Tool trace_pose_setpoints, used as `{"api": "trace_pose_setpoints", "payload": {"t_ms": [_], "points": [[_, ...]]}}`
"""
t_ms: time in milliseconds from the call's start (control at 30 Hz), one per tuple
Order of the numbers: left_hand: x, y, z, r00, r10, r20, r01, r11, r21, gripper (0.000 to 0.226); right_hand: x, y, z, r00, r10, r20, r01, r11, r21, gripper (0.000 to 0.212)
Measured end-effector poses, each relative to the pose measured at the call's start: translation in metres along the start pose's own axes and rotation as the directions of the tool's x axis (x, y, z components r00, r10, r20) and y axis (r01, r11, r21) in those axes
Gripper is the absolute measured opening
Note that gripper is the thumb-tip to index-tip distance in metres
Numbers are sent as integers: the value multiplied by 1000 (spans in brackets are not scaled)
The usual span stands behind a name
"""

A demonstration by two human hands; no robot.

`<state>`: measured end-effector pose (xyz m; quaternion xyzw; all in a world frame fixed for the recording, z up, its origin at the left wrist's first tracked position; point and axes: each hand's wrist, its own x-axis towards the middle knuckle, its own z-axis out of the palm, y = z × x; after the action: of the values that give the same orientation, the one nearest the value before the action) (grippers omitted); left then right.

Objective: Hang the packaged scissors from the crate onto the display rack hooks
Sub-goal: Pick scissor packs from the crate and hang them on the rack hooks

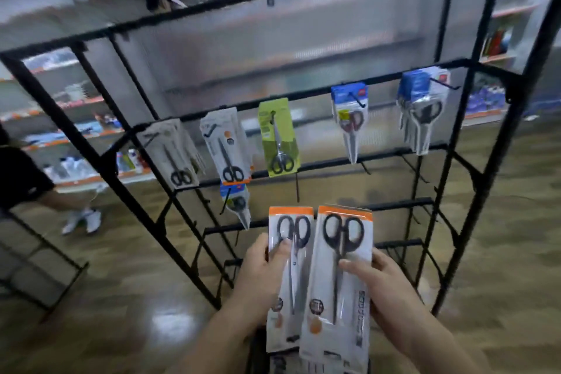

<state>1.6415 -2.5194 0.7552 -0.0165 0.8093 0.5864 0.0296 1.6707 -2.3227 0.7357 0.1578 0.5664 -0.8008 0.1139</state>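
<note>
– Holding 2 packs low before the rack (315, 164): left hand (261, 273) pinches one scissors pack (299, 270), right hand (387, 285) grips the other pack (324, 282). Tips?
– One at a time; prob flip orange end down like the hung pack (226, 143), then hole onto a bare hook (297, 190).

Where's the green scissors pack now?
Head view: the green scissors pack hangs on the display rack, between a white-carded pack to its left and a blue-topped pack to its right.
</note>
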Motion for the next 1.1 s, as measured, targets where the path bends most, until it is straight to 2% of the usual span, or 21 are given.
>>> {"api": "trace_pose_setpoints", "payload": {"t_ms": [100,200,333,400,500,567,667,767,833,900,967,1100], "points": [[6,19,25,989,98,110,-109,990,95,18,-22,7,-50,996,-61,-61,65,995,72,22],[-14,10,67,998,44,51,-50,992,113,18,-40,35,-105,993,-20,-114,30,995,93,21],[-71,-11,142,995,-97,-12,96,994,-44,18,-52,67,-167,997,20,-68,-12,993,119,20],[-88,-15,168,982,-190,23,191,974,-118,17,-67,75,-187,992,70,-107,-54,988,144,20],[-101,4,183,982,-175,73,182,979,-95,20,-86,61,-198,988,53,-143,-27,984,177,18],[-107,12,178,986,-157,59,162,982,-93,19,-91,54,-191,991,51,-123,-32,989,146,10],[-112,27,149,991,-136,-5,133,979,-155,20,-87,37,-162,998,39,-48,-35,996,85,22],[-108,29,103,980,-192,-53,171,946,-277,17,-74,30,-116,1000,10,-7,-10,1000,15,28],[-100,14,68,967,-245,-76,207,919,-336,15,-62,33,-83,999,-1,-35,0,1000,-12,26],[-87,-5,33,961,-269,-60,237,917,-321,14,-52,38,-50,997,-7,-80,6,1000,-11,18],[-70,-22,0,968,-243,-65,212,927,-309,12,-42,42,-19,996,-23,-90,22,1000,-5,15],[-39,-47,-52,961,-261,-95,206,899,-387,10,-17,42,23,992,-2,-125,1,1000,-10,14]]}}
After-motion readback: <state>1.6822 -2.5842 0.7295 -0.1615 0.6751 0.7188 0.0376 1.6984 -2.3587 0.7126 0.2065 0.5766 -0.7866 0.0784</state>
